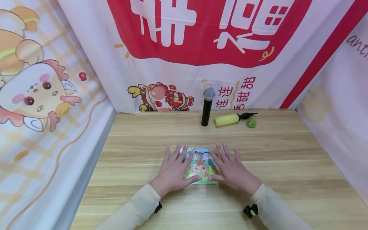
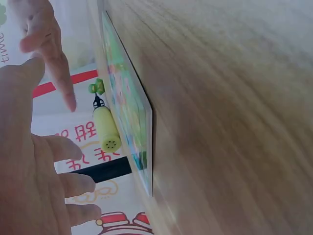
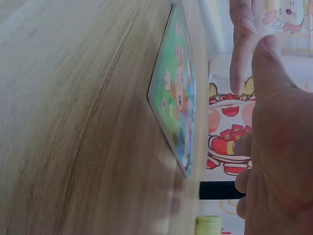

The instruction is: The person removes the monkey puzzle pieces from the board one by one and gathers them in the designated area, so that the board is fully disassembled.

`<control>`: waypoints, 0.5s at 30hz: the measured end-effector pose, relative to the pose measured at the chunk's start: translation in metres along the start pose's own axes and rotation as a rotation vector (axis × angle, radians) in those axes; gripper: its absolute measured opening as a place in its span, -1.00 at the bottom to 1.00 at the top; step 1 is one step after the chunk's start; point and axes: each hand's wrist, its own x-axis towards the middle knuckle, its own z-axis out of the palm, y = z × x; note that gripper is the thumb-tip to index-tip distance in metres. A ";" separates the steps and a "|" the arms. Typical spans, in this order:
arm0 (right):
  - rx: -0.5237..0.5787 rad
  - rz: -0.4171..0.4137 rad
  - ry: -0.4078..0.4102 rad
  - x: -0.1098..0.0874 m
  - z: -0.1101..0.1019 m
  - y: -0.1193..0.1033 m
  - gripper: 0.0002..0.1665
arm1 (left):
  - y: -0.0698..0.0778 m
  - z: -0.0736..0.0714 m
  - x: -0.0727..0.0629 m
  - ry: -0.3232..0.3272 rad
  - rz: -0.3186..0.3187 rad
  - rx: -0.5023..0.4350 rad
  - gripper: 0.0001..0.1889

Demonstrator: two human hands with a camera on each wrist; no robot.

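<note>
A thin, flat jigsaw puzzle (image 1: 201, 167) with a monkey picture lies on the wooden table. Over its left side my left hand (image 1: 173, 172) is spread, fingers straight and pointing away from me. My right hand (image 1: 231, 171) mirrors it over the right edge. Both wrist views show a gap between the palms and the puzzle (image 2: 128, 95), so the hands hover above it. Neither hand holds anything. In the right wrist view, the puzzle (image 3: 177, 93) lies flat with its pieces joined. Parts of its left and right sides are hidden under my fingers in the head view.
Behind the puzzle a black microphone (image 1: 206, 110) with a silver head stands upright. To its right lie a yellow hand pump (image 1: 227, 120) with a black nozzle and a small green round object (image 1: 251, 123). Printed cloths (image 1: 178, 73) hang at the back and both sides.
</note>
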 end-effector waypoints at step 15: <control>0.083 0.009 0.094 0.054 0.010 0.024 -0.59 | 0.010 0.013 0.033 -0.075 0.136 0.047 -0.30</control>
